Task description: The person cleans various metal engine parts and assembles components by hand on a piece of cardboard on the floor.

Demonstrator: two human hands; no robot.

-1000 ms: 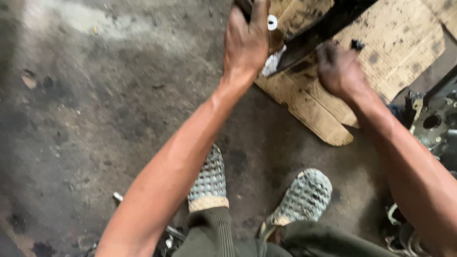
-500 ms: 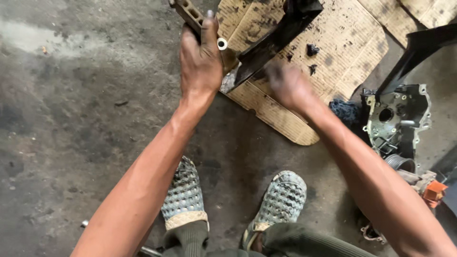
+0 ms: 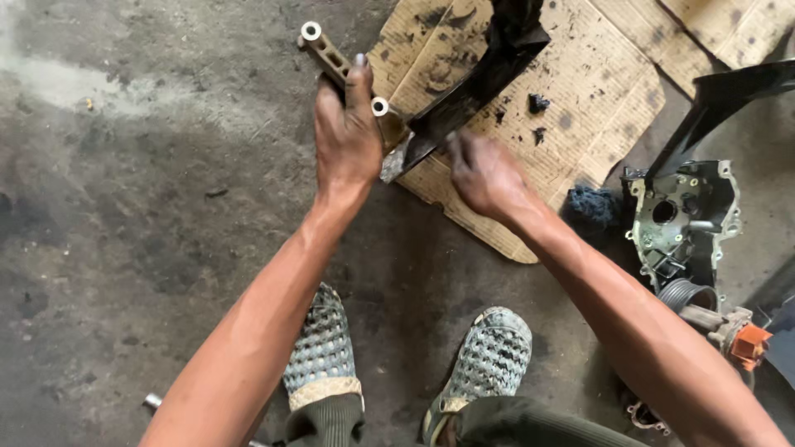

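Nearest the camera are the person's two perforated shoes planted on the stained concrete floor, with both forearms reaching up and away from them. The left hand is clenched around a metal bracket, a tan bar with tube-like ends, held lifted above the floor; its long axis runs diagonally, from the upper left down toward the right, where it meets a black greasy part that slants off up to the right. The right hand sits just beside that junction, fingers curled toward the lower edge of the black part; whether it grips anything there or only touches cannot be told, since it is blurred. So the bracket lies ahead of the body and left of centre, and the left hand alone carries it. Beneath lies oil-spotted cardboard. To the right stands a metal engine casing, well apart.
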